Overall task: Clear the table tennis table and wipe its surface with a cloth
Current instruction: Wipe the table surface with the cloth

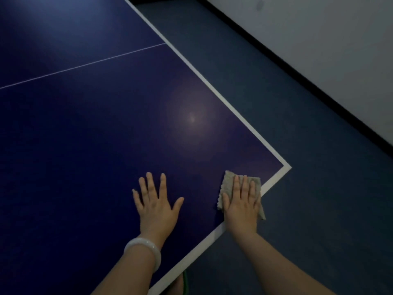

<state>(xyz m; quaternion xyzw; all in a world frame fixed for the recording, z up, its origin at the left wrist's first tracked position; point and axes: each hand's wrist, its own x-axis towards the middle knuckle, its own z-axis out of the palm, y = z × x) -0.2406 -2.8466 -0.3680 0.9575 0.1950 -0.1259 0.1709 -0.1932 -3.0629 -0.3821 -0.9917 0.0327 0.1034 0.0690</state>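
Wiping near the worktop [89,128] corner at lower right of frame: right hand [241,206], fingers straight and together, pressing the cloth [229,182] flat; left hand [156,206], fingers spread, seemingly bracing alongside.

dark floor [297,145] — white wall [329,39], black baseboard [297,69]

text: none readable | labels: none | table [106,124]: plain white lines only
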